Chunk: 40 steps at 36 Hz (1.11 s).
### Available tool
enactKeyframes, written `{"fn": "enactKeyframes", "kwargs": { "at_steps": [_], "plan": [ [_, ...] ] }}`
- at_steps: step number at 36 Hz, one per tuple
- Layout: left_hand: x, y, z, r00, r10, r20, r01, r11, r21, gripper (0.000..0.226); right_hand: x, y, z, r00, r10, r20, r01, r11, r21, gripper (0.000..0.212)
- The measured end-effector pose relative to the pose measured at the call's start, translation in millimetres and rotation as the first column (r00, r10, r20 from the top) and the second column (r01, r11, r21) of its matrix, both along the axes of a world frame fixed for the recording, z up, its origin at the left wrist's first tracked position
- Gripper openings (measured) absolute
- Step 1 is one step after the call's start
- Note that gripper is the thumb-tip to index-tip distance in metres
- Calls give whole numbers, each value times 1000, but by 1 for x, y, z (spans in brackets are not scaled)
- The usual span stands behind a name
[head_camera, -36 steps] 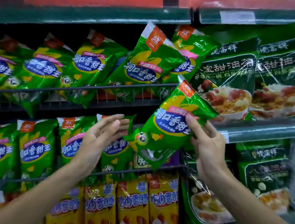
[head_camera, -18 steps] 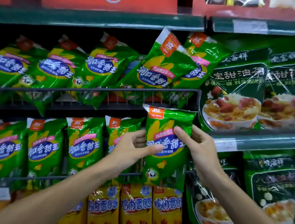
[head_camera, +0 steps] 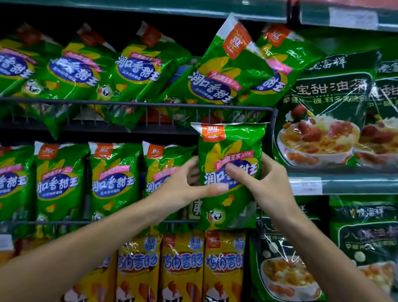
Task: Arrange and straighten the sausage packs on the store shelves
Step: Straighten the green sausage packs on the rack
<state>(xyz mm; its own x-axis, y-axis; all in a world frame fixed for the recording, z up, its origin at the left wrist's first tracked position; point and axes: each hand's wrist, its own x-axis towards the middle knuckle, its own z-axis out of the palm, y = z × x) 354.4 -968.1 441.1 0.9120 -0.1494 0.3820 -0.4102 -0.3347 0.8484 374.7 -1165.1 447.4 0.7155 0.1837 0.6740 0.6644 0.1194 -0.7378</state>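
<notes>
Head view of a store shelf bay. A green sausage pack point(head_camera: 229, 159) stands upright at the right end of the middle row, held in front of the wire rail point(head_camera: 110, 226) of that row; its top edge reaches the wire rail of the upper row point(head_camera: 124, 103). The left hand point(head_camera: 184, 186) grips the pack's left edge, thumb across the front; the right hand point(head_camera: 263, 183) grips its right edge, thumb pressed on the printed label: both grips are closed on the pack. Just left of it stand four more green packs point(head_camera: 112, 180), upright and side by side, the nearest partly hidden behind the left hand. Above, the upper-row green packs point(head_camera: 137, 69) lean at differing angles, two at the right end overlapping. Below, yellow sausage packs point(head_camera: 181, 268) stand in a row, their tops touching the held pack's bottom. To the right, dark green bowl-printed bags point(head_camera: 322, 103) rest on a separate green shelf point(head_camera: 363, 182) carrying a price tag point(head_camera: 309, 185), close beside the right hand
</notes>
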Motion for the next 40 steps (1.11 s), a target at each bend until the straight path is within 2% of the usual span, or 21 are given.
{"fn": "enactKeyframes", "kwargs": {
  "at_steps": [2, 4, 6, 9, 13, 16, 20, 26, 29, 35, 38, 40],
  "plan": [
    [-2, -1, -2, 996, -69, -52, 71, 997, 32, 72, 1, 3, 0, 1000, -19, 15, 18, 1000, 26, 25],
    [-3, -4, -4, 998, -52, -23, 53, 998, 35, 54, 3, 6, -2, 1000, -29, 8, 28, 998, 50, 26],
    [-2, -4, -6, 999, -24, 29, 24, 1000, -7, 46, 4, 7, -2, 1000, -24, -16, 25, 998, 53, 31],
    [-1, -2, -8, 999, 2, 52, 0, 999, -38, 35, 7, 5, -1, 995, 70, -74, -68, 997, 33, 41],
    [-2, -1, -14, 992, 52, 111, -46, 997, -53, 24, 12, 1, -9, 985, 137, -109, -145, 987, -75, 61],
    [1, -3, -18, 986, 69, 150, -54, 993, -102, 25, 14, 1, -14, 992, 88, -89, -100, 985, -141, 61],
    [7, -6, -12, 988, 47, 146, -31, 993, -112, 32, 17, 3, -12, 999, 40, -29, -42, 996, -77, 45],
    [19, 5, -4, 998, -60, 34, 56, 992, 110, 64, 28, 1, -8, 996, -86, 9, 86, 996, -19, 38],
    [25, 8, -10, 998, -23, 65, 18, 996, 83, 62, 35, 5, -12, 994, -105, 2, 105, 994, -31, 39],
    [38, 8, -29, 991, 74, 108, -73, 997, -8, 58, 51, 3, -23, 997, -15, -74, 6, 993, -120, 55],
    [43, 5, -33, 984, 128, 125, -123, 991, -48, 56, 53, 1, -31, 997, 28, -71, -37, 992, -120, 44],
    [45, 3, -33, 982, 140, 130, -134, 990, -49, 55, 56, 0, -39, 998, -2, -55, -5, 993, -121, 38]
  ]
}}
